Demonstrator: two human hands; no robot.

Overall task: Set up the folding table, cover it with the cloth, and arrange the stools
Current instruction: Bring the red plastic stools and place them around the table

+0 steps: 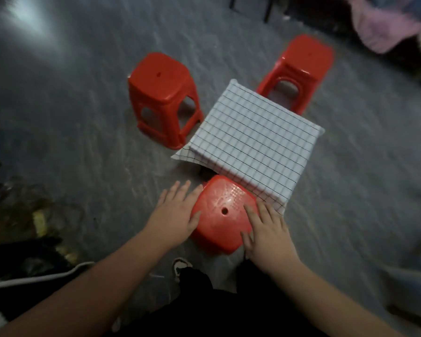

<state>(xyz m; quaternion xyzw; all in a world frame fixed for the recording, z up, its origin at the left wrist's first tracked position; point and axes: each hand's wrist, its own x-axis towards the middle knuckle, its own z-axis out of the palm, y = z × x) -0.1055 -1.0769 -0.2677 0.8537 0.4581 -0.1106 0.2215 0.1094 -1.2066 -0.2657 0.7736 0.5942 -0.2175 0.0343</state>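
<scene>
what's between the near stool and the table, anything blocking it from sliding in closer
Nothing visible blocks it. The near stool already sits against the table's near side, its far edge tucked under the hanging checked cloth. Both the left hand and right hand rest flat on its seat.

left hand point(176, 210), right hand point(269, 233) flat

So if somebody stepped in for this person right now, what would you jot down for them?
Left hand: open, flat on the near stool's left edge.
Right hand: open, fingers resting on its seat.
Near stool: at the table's front side, seat partly under the overhanging cloth.
Table: standing, covered by the checked cloth.
Far-left stool and far-right stool: beside the table.
Done: table and cloth.
Left: probably settling the near stool.
</scene>
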